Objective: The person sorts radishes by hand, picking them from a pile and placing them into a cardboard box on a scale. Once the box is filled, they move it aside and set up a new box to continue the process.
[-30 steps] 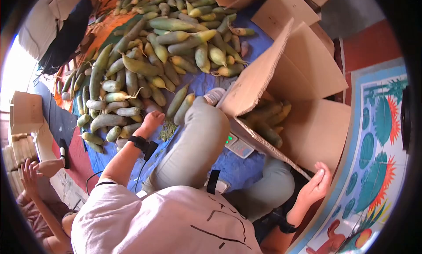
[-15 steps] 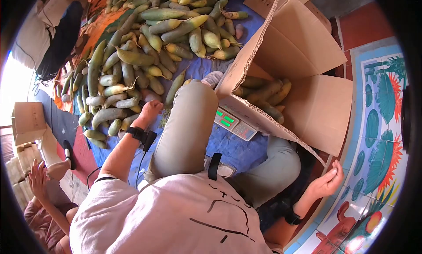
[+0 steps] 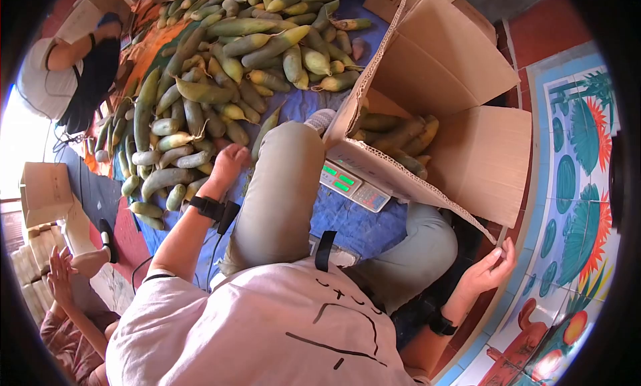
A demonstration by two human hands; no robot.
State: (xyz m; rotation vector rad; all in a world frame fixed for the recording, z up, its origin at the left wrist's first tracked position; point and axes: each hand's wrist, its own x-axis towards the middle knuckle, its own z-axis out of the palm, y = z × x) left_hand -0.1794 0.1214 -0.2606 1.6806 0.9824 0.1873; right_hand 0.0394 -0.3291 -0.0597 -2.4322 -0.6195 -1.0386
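Beside my raised knee, my left hand hovers at the near edge of a big pile of green radishes. Its fingers are curled, and whether they hold anything is hard to make out. Out to the right, my right hand is half-curled with nothing in it, by the near corner of an open cardboard box. Several radishes lie inside the box. A scale display with green digits shows beneath the box's near side.
A blue sheet lies under the pile and scale. Another person's hands are raised at the lower left, and a second person bends at the upper left. A small box stands at the left, painted tiles at the right.
My left hand has risen slightly, and my right hand has shifted slightly left. At the upper left, the other person's arm has come into view. The whole view has shifted slightly.
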